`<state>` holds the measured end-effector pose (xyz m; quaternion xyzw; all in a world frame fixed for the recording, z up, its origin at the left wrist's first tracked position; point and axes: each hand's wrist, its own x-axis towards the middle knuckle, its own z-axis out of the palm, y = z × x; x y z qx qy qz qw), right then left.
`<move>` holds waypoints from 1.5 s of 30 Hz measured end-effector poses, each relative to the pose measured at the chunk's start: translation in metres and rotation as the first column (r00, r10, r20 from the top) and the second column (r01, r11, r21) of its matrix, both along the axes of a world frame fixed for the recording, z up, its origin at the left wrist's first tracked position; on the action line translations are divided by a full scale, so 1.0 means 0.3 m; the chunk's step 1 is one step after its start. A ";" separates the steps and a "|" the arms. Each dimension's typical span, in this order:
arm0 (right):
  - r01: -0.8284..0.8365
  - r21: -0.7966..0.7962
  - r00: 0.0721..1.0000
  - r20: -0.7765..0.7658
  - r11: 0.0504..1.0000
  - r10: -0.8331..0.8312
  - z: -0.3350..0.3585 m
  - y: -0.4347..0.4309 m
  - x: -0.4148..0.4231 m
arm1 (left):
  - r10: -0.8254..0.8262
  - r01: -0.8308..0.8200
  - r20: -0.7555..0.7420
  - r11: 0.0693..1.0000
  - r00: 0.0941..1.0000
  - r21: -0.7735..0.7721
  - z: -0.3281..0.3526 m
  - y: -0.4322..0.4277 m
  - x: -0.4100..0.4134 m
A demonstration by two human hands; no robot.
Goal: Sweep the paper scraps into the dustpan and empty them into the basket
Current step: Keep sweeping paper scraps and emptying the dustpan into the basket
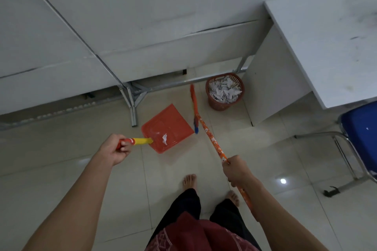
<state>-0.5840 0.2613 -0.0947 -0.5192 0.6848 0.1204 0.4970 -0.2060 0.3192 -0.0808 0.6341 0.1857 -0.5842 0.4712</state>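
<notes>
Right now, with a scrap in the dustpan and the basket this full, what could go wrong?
The white paper scrap lies loose in the red plastic dustpan; a tilt while carrying could drop it.
The red mesh basket is heaped with crumpled paper near its rim, so added scraps may spill.
The orange-and-blue broom head stands between them and could snag the dustpan.
</notes>
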 end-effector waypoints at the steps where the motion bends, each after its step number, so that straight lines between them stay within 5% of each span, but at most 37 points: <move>1: 0.012 0.016 1.000 0.006 1.000 -0.012 0.001 0.005 -0.005 | 0.000 0.000 0.002 1.000 1.000 -0.017 0.039 0.001 0.017; 7: 0.157 0.171 0.986 0.024 0.973 -0.164 0.018 0.065 -0.085 | -0.049 0.053 0.045 0.994 0.998 -0.091 0.192 -0.068 0.007; 11: 0.382 0.281 0.915 0.020 0.880 -0.404 0.029 0.115 -0.151 | -0.102 0.120 0.116 0.979 0.988 -0.162 0.301 -0.189 -0.092; 17: 0.687 0.477 0.545 0.162 0.548 -0.823 0.042 0.076 -0.209 | -0.218 0.288 0.315 0.938 0.924 -0.195 0.388 -0.349 -0.285; 23: 0.742 0.549 0.294 0.250 0.385 -0.923 0.097 -0.002 -0.269 | -0.245 0.377 0.491 0.906 0.836 -0.191 0.410 -0.481 -0.459; 28: 0.750 0.557 0.261 0.247 0.357 -0.933 0.096 0.006 -0.325 | -0.324 0.516 0.652 0.848 0.685 -0.121 0.395 -0.561 -0.632; 37: 0.736 0.526 0.381 0.198 0.426 -0.903 0.052 0.040 -0.387 | -0.522 0.807 0.841 0.553 0.142 0.207 0.310 -0.510 -0.887; 45: 0.737 0.501 0.385 0.240 0.454 -0.891 0.073 -0.043 -0.366 | -0.486 0.826 0.869 0.523 0.087 0.210 0.273 -0.499 -0.992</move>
